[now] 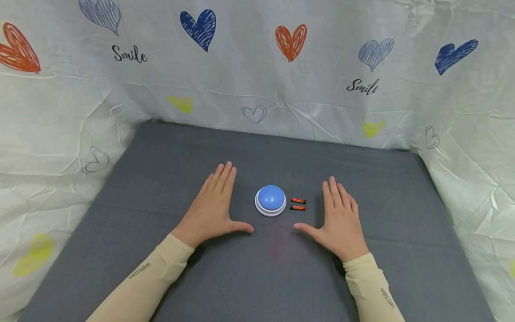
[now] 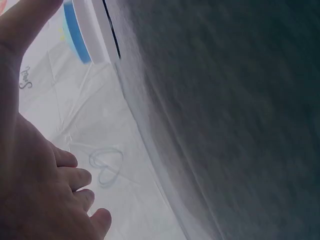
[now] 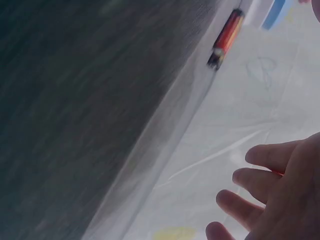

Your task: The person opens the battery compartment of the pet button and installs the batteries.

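Observation:
A round push button with a blue dome (image 1: 271,197) and a white base sits on the grey cloth between my two hands. Just right of it lie two small red-and-black batteries, one farther back (image 1: 298,201) and one nearer (image 1: 297,208). My left hand (image 1: 213,210) is spread flat to the left of the button, thumb pointing toward it, holding nothing. On the other side my right hand (image 1: 339,219) has its fingers straight and its thumb out toward the batteries, also holding nothing. The right wrist view shows a battery (image 3: 227,37) beyond the fingers.
Grey cloth (image 1: 257,277) covers the table. Behind it and along both sides hangs a white sheet (image 1: 241,67) printed with hearts and the word Smile. Its lower folds meet the table's back edge.

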Available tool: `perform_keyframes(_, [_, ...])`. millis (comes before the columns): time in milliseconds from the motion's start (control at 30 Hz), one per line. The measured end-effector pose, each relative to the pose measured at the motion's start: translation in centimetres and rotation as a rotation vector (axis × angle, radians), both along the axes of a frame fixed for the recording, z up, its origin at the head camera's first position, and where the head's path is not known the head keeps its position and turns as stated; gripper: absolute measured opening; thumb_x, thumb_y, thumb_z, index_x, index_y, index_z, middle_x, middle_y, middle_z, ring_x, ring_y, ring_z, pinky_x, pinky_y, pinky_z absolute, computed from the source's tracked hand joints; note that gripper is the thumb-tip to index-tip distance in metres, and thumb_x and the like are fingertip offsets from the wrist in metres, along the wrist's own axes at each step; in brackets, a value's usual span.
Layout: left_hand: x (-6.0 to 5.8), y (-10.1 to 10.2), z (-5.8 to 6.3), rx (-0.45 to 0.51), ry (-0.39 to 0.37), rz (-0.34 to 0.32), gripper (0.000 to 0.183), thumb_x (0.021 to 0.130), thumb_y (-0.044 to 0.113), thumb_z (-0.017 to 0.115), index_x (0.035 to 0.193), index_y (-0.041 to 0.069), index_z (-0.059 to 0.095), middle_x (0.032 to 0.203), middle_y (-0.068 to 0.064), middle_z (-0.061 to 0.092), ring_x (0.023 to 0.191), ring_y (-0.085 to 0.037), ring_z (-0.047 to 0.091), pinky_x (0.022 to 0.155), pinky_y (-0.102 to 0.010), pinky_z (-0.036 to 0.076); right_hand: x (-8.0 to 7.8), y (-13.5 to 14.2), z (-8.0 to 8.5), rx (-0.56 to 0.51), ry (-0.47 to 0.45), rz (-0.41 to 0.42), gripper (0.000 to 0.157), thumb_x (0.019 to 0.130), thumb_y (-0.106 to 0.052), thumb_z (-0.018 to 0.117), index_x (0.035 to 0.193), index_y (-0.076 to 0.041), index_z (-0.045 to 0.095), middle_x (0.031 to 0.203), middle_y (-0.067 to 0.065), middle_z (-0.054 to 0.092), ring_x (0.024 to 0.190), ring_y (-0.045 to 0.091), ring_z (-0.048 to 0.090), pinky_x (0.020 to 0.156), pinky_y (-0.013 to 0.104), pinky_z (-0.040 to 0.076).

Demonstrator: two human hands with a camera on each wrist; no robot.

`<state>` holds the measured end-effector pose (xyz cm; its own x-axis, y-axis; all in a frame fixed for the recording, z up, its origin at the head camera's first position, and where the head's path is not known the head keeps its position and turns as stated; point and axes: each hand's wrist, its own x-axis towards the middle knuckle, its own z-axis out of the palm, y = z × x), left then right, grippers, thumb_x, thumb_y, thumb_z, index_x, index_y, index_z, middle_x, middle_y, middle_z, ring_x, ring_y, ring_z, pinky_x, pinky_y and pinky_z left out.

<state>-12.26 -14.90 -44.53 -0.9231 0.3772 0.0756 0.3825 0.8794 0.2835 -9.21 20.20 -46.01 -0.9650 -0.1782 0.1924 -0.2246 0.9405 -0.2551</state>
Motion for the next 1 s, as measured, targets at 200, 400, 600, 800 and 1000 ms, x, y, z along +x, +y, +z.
perform_keyframes(200, [0.0,1.2,0.1,-0.02,0.016,-0.04,0.159,0.065,0.088,0.084,0.174,0.006,0.002,0.184,-0.012,-0.002,0.172,-0.032,-0.001,0.136,-0.056,0.014,-0.8,-2.4,0.5,0.024,-0.014,0.063,0.135,0.077,-0.091,0.071,0.172,-0.006,0.025,0.181,0.015,0.019,0.167,0.039,0.024,0.13,0.062,0.022])
perform_keyframes(400, [-0.3,2.8,0.1,-0.058,0.02,-0.077,0.154,0.069,0.08,0.088,0.174,0.005,0.004,0.184,-0.013,0.001,0.172,-0.032,0.002,0.136,-0.054,0.017,-1.7,-4.5,0.9,0.032,-0.016,0.148,0.124,0.084,-0.084,0.071,0.171,-0.006,0.03,0.179,0.016,0.026,0.165,0.039,0.029,0.129,0.061,0.027])
perform_keyframes(600, [-0.8,5.0,-0.4,0.005,-0.014,-0.132,0.138,0.077,0.063,0.093,0.174,0.006,0.012,0.183,-0.014,0.014,0.17,-0.033,0.016,0.131,-0.053,0.03,-2.6,-5.9,0.7,0.02,0.001,0.23,0.097,0.094,-0.063,0.078,0.164,-0.004,0.045,0.169,0.017,0.047,0.156,0.038,0.046,0.125,0.06,0.035])
perform_keyframes(800, [-0.6,5.5,-0.5,0.107,-0.075,-0.147,0.108,0.089,0.043,0.091,0.17,0.005,0.03,0.172,-0.017,0.041,0.152,-0.034,0.053,0.116,-0.05,0.051,-2.7,-6.9,0.3,-0.028,-0.011,0.314,0.077,0.098,-0.043,0.082,0.159,-0.006,0.053,0.156,0.014,0.062,0.145,0.033,0.058,0.12,0.057,0.04])
perform_keyframes(1000, [-0.7,5.2,-0.6,0.168,-0.088,-0.143,0.079,0.099,0.033,0.081,0.164,0.005,0.044,0.163,-0.015,0.055,0.146,-0.03,0.06,0.117,-0.047,0.051,-2.8,-7.1,0.2,-0.049,0.007,0.332,0.07,0.098,-0.035,0.082,0.157,-0.007,0.055,0.149,0.011,0.068,0.138,0.03,0.064,0.116,0.054,0.044])
